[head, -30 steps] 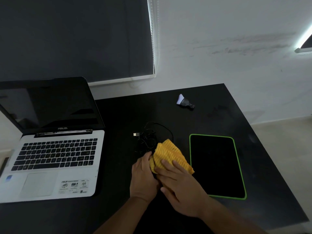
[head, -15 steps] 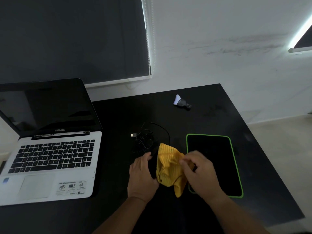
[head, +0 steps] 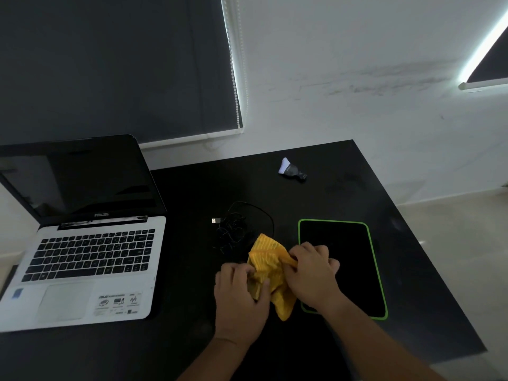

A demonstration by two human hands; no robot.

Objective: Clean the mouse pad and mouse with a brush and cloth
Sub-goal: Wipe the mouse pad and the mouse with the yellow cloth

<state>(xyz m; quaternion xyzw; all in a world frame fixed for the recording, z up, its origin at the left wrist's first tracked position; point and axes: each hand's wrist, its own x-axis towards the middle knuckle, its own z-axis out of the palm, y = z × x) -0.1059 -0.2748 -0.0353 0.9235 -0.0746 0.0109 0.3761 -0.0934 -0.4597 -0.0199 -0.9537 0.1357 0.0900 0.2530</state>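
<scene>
Wiping in progress, I judge: left hand (head: 242, 301) and right hand (head: 310, 273) each clutch the crumpled yellow ribbed cloth (head: 270, 268) beside the left edge of the green-edged black rectangular mouse pad (head: 343, 259). The mouse is hidden from me. The white-bristled black-handled brush (head: 291, 169) lies far off, set down.

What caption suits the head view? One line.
Left hand and right hand grip a yellow cloth between laptop and green-edged mouse pad.

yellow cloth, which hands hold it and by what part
Both: left hand pinches the yellow cloth at its lower left, right hand grips its right edge.
</scene>
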